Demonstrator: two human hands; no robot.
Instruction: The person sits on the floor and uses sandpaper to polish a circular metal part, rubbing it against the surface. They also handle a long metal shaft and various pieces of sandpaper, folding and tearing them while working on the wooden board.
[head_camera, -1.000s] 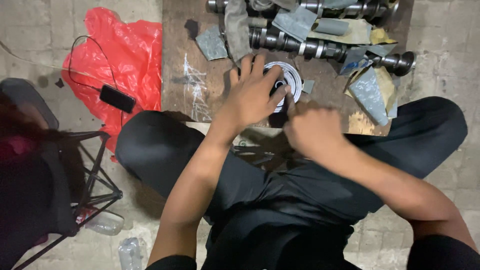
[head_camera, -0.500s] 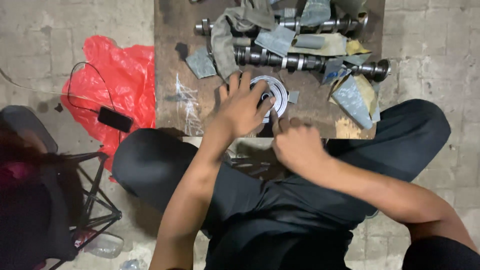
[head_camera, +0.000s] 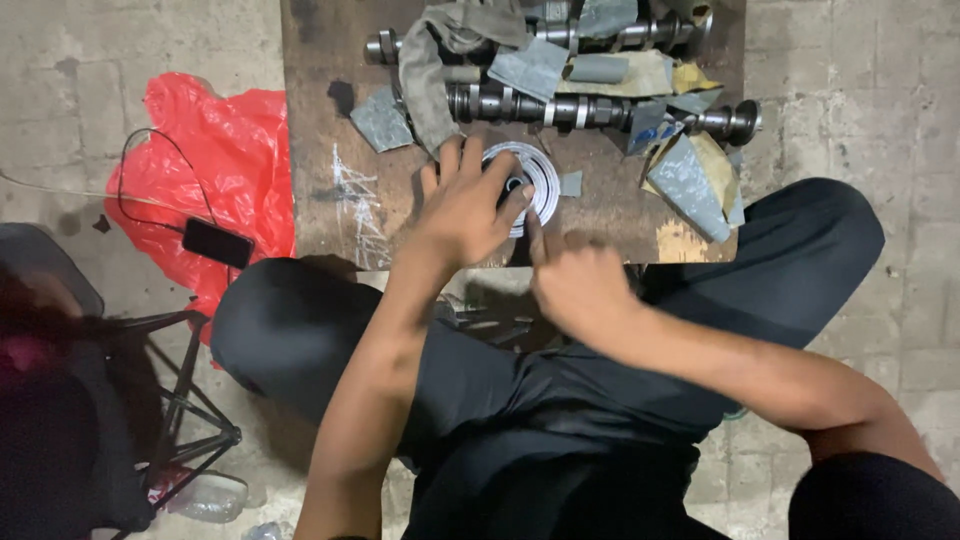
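The round metal disc (head_camera: 528, 185), silvery with concentric ridges and a dark centre hole, lies flat on the brown wooden board (head_camera: 320, 200) that rests on the floor straight ahead of the seated person's crossed legs. Being round, it has no long axis to speak of. The left hand (head_camera: 468, 205) is the nearer one: it lies spread over the disc's left half, fingers open and pressing down, the thumb tip at the centre hole. It covers and steadies the disc and does not close round it. The right hand (head_camera: 580, 285) sits just behind the disc, toward the person, loosely curled with the forefinger stretched out to touch the disc's near rim; whether it pinches anything small cannot be told.

Just beyond the disc a camshaft (head_camera: 600, 112) lies crosswise, left to right, and a second camshaft (head_camera: 640, 32) lies parallel at the board's far edge. Grey and yellowish sandpaper scraps (head_camera: 690, 180) are scattered over and beside them. Left of the board, a crumpled red plastic bag (head_camera: 215, 160) lies on the concrete, with a dark phone (head_camera: 217, 243) on a cable at its near edge.
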